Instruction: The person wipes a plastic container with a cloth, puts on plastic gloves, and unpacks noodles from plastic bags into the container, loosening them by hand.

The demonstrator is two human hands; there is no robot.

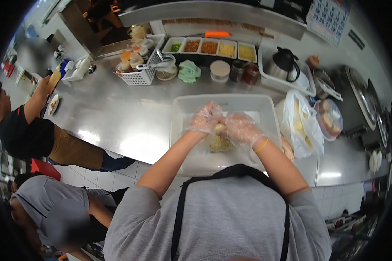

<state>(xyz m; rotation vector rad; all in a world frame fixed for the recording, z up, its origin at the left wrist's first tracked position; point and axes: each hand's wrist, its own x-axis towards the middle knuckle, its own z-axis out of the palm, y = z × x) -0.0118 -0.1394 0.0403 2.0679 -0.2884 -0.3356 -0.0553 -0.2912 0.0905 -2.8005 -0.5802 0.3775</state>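
Both of my hands wear clear plastic gloves and meet over a translucent plastic tub (178, 163) on the steel counter. My left hand (207, 117) has its fingers curled together at the middle of the tub. Close against it, my right hand (244, 128) is closed too, with a yellow band at its wrist. Just below the fingers lies a small heap of pale yellow, crumbly food (221, 144). A pale piece shows between the hands, but the gloves hide most of what the fingers grip.
At the back stand a row of topping trays (209, 46), a white basket (139, 77) of bottles, a green cloth (189, 71) and lidded jars. To the right are a plastic bag (292, 117), a round container (329, 117) and a thermos jug (281, 65). Two co-workers stand left.
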